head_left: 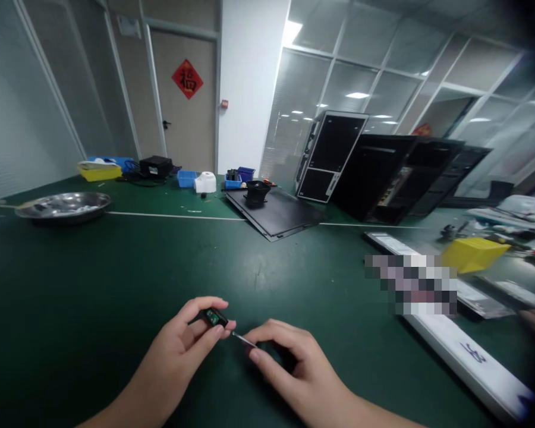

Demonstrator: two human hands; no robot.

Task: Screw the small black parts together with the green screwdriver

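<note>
Between the thumb and fingers of my left hand (pixel 182 339) is a small black module (pixel 214 317) with a green circuit board showing in its face. My right hand (pixel 289 356) pinches a thin metal tool (pixel 244 339), whose kind I cannot make out because my fingers cover its rear part. Its tip points up and left toward the module, with a small gap between them. Both hands are above the green tabletop (pixel 169 261), near its front edge.
A metal bowl (pixel 71 208) stands at the left. Beyond are a yellow bin (pixel 100 173), a black panel (pixel 274 213) with a black part (pixel 257 191) on it, and computer cases (pixel 334 154). On the right lie a long white bar (pixel 463 351) and a yellow box (pixel 472 254).
</note>
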